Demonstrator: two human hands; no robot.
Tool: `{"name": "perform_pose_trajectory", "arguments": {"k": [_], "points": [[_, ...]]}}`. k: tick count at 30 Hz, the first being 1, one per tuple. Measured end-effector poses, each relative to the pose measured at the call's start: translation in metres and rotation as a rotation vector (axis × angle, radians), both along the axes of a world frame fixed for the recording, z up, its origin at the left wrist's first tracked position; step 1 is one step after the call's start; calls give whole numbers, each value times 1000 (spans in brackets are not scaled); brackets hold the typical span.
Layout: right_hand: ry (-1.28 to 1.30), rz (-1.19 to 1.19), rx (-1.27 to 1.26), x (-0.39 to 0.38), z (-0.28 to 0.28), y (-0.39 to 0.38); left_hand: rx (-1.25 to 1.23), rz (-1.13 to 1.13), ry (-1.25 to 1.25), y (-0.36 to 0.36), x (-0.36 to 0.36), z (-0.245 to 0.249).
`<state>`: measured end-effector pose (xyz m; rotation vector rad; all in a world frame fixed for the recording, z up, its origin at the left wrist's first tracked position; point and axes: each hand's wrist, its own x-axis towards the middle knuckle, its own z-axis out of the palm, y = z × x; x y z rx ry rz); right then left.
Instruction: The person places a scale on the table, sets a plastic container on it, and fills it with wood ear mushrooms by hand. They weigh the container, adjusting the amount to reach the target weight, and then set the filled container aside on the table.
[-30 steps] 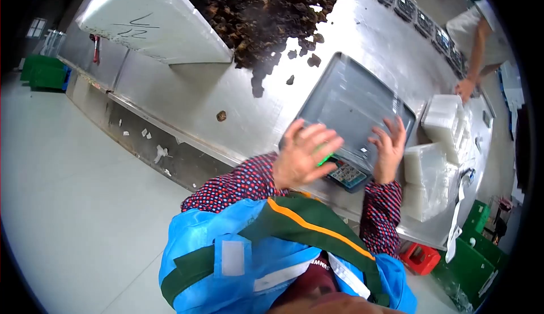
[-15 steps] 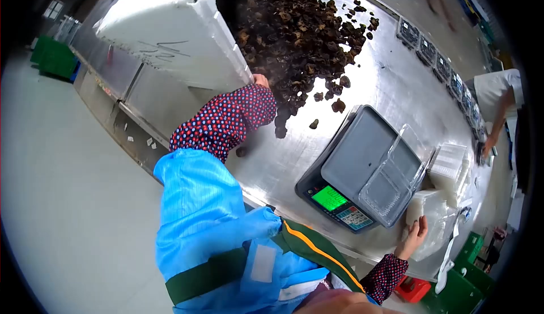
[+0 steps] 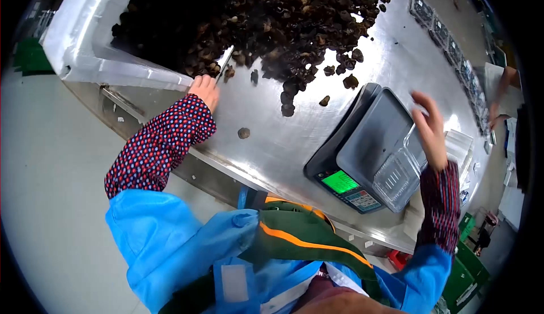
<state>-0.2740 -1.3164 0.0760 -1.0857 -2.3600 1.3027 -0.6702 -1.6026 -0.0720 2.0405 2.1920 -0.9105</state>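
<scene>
My left hand (image 3: 205,91) has its fingers closed over the near rim of a white foam box (image 3: 130,73). The box lies open towards the steel table, with dark, crinkled wood ear mushrooms (image 3: 272,16) inside it and spread in a heap beyond its rim. Raised over the right edge of a grey digital scale (image 3: 374,135), my right hand (image 3: 432,130) holds nothing, thumb and fingers apart. A clear plastic container (image 3: 396,173) sits on the scale's pan, below that hand. The scale's display glows green.
Stacked clear containers (image 3: 458,147) stand right of the scale. A row of filled packs (image 3: 447,42) lines the table's far right edge, where another person's hand (image 3: 498,118) reaches in. One loose mushroom (image 3: 243,133) lies near the front edge (image 3: 226,172). Green crates (image 3: 462,277) stand lower right.
The foam box has tipped and moved left with my left hand, so its inside now shows. My right hand has left the container stack and risen beside the scale.
</scene>
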Motion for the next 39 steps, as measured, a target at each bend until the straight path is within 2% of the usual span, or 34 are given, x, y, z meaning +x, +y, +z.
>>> {"name": "perform_pose_trajectory", "arguments": {"k": [2,4,6,8,10,12,14,15,16,18,22,23,24,26,28,30,32,34,35,36,37,39], "points": [[17,113,-67,-72,-42,20,399,119,-353,13,22,-7],[-81,230,290,-133,-116,63,516,383,-626,40,40,-21],[-416,47,362,-180,-167,96,548,725,-797,74,49,-36],[-416,-5,-42,-212,-229,114,671,828,-1012,103,49,-78],[-411,-58,-398,-245,-305,117,700,745,-932,128,58,-75],[-306,-291,-872,-265,-207,10,902,665,-1384,147,59,-116],[-276,-179,-1156,-257,-172,-6,755,778,-1887,144,56,-89],[-251,-125,-1254,-248,-159,-8,691,812,-1879,140,58,-64],[-105,-151,-1332,-237,-155,-10,722,735,-2014,138,63,-61],[1,-69,-1322,-210,-123,-10,768,605,-1896,138,81,-7],[373,-200,-994,-127,-45,-27,716,332,-2079,157,140,60],[404,-325,-918,-101,-25,-34,625,315,-2211,161,162,68],[438,-363,-865,-71,-18,-36,674,142,-2023,170,184,70],[440,-447,-763,-5,-7,-46,405,337,-2421,174,244,86],[486,-575,-686,51,0,-65,420,213,-2368,181,306,74],[474,-707,-659,101,-6,-85,281,174,-2348,181,358,60],[373,-752,-541,148,-41,-92,293,49,-2114,180,394,43],[355,-702,-348,174,-65,-99,285,-35,-1877,176,412,36],[244,-629,-260,187,-74,-100,318,-117,-1765,175,417,34],[76,-493,97,198,-82,-100,350,-195,-1648,174,421,31],[-51,-457,250,209,-87,-103,299,-190,-1569,172,426,29],[-240,-379,492,210,-75,-109,213,-214,-1336,166,426,60]]}}
